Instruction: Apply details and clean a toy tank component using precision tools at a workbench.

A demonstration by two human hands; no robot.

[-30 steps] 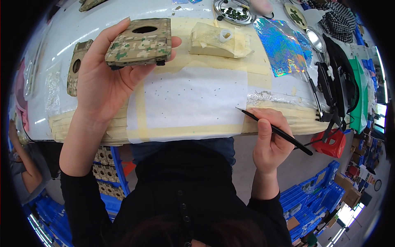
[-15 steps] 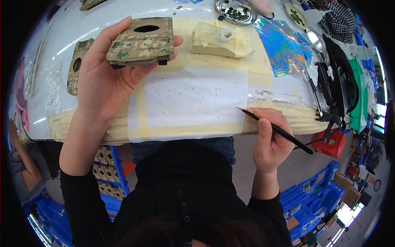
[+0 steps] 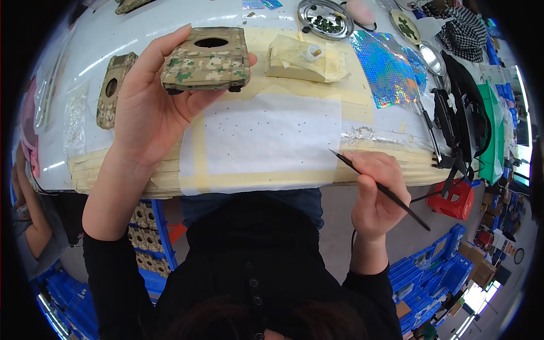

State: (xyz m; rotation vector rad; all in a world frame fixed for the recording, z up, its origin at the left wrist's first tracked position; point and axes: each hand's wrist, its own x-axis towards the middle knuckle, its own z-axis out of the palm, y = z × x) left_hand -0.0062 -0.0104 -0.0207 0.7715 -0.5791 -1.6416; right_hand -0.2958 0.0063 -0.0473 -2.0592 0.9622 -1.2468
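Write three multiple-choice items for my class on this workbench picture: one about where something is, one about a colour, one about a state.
1. Where does the second camouflage shell lie?
A. On the table to the left of the raised left hand
B. On the white sheet
C. In the round metal dish

2. What colour is the sheet taped down in front of the person?
A. Blue
B. White
C. Red

3. How is the thin brush held?
A. Lying loose on the table
B. Gripped in the right hand, tip over the sheet's edge
C. Standing in a cup

Answers:
1 A: it rests flat on the table beside the left hand, which lifts the camouflage model hull.
2 B: the paper is white with tan tape borders.
3 B: the right hand closes round the handle.
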